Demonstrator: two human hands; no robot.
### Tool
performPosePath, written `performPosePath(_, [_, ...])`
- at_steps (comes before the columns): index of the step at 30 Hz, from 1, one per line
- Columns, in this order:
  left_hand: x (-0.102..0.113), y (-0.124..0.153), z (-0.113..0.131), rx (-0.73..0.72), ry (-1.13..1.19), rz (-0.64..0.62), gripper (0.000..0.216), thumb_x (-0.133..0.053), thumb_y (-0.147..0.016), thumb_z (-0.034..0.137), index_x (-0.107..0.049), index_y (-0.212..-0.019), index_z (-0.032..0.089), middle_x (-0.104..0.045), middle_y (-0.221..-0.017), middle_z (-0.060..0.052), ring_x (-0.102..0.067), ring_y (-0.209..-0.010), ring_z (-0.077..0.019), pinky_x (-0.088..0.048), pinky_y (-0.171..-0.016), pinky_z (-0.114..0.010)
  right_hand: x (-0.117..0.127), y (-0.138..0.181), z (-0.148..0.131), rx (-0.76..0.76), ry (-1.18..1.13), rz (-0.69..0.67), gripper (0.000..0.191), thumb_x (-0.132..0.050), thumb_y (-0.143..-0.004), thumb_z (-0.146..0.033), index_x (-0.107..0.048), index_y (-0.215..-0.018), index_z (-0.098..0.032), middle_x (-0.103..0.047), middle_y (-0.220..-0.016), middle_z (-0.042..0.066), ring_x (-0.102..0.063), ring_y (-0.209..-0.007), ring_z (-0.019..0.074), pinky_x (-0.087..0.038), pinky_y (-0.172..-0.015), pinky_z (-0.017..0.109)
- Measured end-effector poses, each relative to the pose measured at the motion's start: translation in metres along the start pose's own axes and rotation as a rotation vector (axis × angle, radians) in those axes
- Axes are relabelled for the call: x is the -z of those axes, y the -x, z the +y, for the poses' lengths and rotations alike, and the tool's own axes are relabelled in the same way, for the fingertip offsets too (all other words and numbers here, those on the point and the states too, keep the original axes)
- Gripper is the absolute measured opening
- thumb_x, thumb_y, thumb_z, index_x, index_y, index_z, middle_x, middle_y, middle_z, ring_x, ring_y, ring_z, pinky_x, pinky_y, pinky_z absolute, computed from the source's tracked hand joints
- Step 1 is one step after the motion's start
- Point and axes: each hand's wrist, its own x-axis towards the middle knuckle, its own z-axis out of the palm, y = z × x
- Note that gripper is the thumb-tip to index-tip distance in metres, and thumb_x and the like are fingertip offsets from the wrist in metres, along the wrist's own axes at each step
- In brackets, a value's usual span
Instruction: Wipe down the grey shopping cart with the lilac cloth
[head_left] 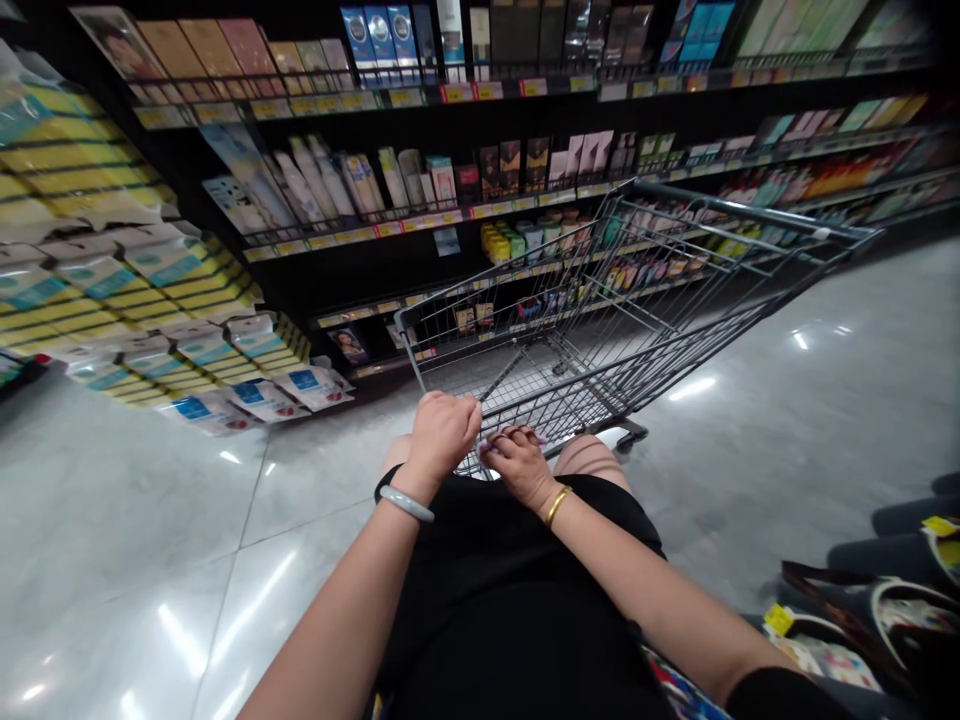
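Note:
A wire shopping cart (637, 290) stands in front of me in a store aisle, its basket holding nothing I can see. My left hand (442, 432) is closed over the near rail of the cart, with a pale bangle and a dark band on the wrist. Right beside it, my right hand (519, 462) curls its fingers round the same rail, a gold bracelet on the wrist. Both forearms reach forward over my black clothing.
Dark shelves (480, 215) of boxed and bottled products run along the far side. A stepped stack of packaged goods (142, 290) rises at the left. Glossy grey floor tiles (825, 400) spread to both sides. Bags with yellow tags (862, 620) sit at lower right.

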Motion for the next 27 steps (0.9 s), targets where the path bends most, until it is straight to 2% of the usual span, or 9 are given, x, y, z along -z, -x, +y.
performPosePath(3, [0.0, 0.001, 0.0, -0.004, 0.003, 0.014, 0.04, -0.032, -0.1, 0.034, -0.06, -0.075, 0.02, -0.065, -0.067, -0.004, -0.06, -0.07, -0.0188, -0.034, -0.081, -0.036, 0.005, -0.005, -0.004, -0.065, -0.011, 0.063, 0.008, -0.065, -0.088, -0.026, -0.072, -0.09, -0.03, -0.069, -0.107, 0.002, -0.051, -0.102, 0.0201, -0.036, -0.093, 0.037])
performPosePath(7, [-0.003, 0.001, -0.001, 0.008, 0.012, 0.042, 0.036, -0.036, -0.098, 0.032, -0.06, -0.074, 0.02, -0.065, -0.066, -0.004, -0.061, -0.069, -0.0192, -0.034, -0.081, -0.036, 0.011, -0.021, -0.011, -0.043, -0.038, 0.139, 0.012, -0.064, -0.089, -0.025, -0.072, -0.095, -0.032, -0.067, -0.11, 0.001, -0.048, -0.11, 0.0205, -0.034, -0.1, 0.038])
performPosePath(13, [-0.004, 0.0, -0.001, -0.007, -0.001, 0.048, 0.034, -0.038, -0.098, 0.032, -0.059, -0.073, 0.021, -0.065, -0.065, -0.003, -0.061, -0.068, -0.0199, -0.033, -0.079, -0.037, -0.016, 0.005, -0.008, 0.107, -0.025, 0.052, 0.01, -0.066, -0.088, -0.028, -0.072, -0.096, -0.033, -0.067, -0.108, 0.001, -0.049, -0.105, 0.0186, -0.033, -0.097, 0.036])
performPosePath(16, [-0.004, 0.001, -0.001, -0.008, -0.002, 0.061, 0.035, -0.038, -0.098, 0.033, -0.06, -0.074, 0.021, -0.065, -0.065, -0.004, -0.061, -0.068, -0.0198, -0.033, -0.079, -0.037, -0.012, 0.006, -0.011, 0.026, -0.038, 0.041, 0.008, -0.066, -0.088, -0.028, -0.073, -0.092, -0.03, -0.067, -0.107, 0.002, -0.049, -0.106, 0.0189, -0.035, -0.096, 0.035])
performPosePath(21, [-0.005, 0.002, 0.0, 0.006, 0.038, 0.091, 0.034, -0.039, -0.097, 0.029, -0.059, -0.071, 0.02, -0.065, -0.064, -0.003, -0.06, -0.067, -0.0194, -0.033, -0.079, -0.037, 0.013, -0.021, -0.015, -0.058, -0.065, 0.144, 0.014, -0.064, -0.089, -0.025, -0.074, -0.094, -0.034, -0.065, -0.111, 0.001, -0.047, -0.113, 0.0202, -0.035, -0.101, 0.037])
performPosePath(27, [-0.007, 0.002, 0.0, -0.003, 0.033, 0.104, 0.035, -0.04, -0.097, 0.031, -0.061, -0.072, 0.02, -0.064, -0.064, -0.004, -0.059, -0.066, -0.0195, -0.033, -0.079, -0.037, 0.008, -0.008, -0.006, -0.126, -0.066, 0.097, 0.009, -0.067, -0.087, -0.026, -0.074, -0.091, -0.029, -0.067, -0.103, 0.003, -0.05, -0.101, 0.0197, -0.04, -0.091, 0.034])
